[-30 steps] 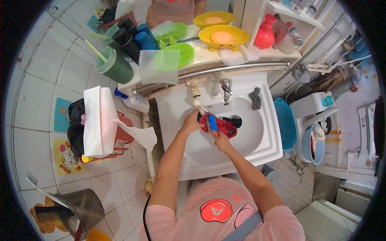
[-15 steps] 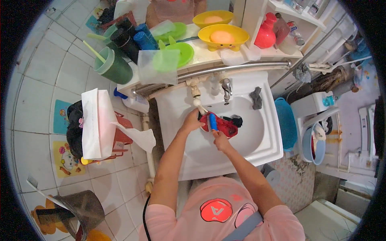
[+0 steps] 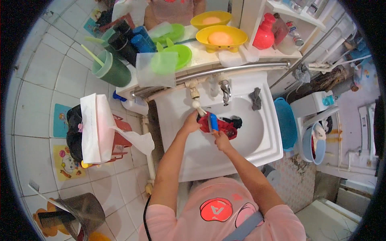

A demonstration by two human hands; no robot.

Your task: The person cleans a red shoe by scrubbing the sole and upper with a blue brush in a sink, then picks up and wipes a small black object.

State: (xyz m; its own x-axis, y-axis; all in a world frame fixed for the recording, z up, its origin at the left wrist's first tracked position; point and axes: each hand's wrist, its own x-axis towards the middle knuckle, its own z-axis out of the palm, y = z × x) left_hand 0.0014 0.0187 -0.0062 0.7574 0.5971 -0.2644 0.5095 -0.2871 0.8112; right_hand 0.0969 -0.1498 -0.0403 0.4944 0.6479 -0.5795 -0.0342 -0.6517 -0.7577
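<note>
Head view looks down on a red cloth (image 3: 222, 126) bunched in the white sink (image 3: 257, 140), just below the tap (image 3: 225, 89). Across its left part lies a blue brush (image 3: 213, 121), long axis running from the tap side toward the person. The right hand (image 3: 221, 140) sits at the brush's near end, fingers seemingly closed on its handle, though the grip is too small to confirm. The left hand (image 3: 191, 122) is curled against the cloth's left edge, pinning it, and looks nearer to the cloth. A dark rag (image 3: 255, 98) lies on the sink rim, and 2 yellow bowls (image 3: 221, 37) stand on the shelf above.
</note>
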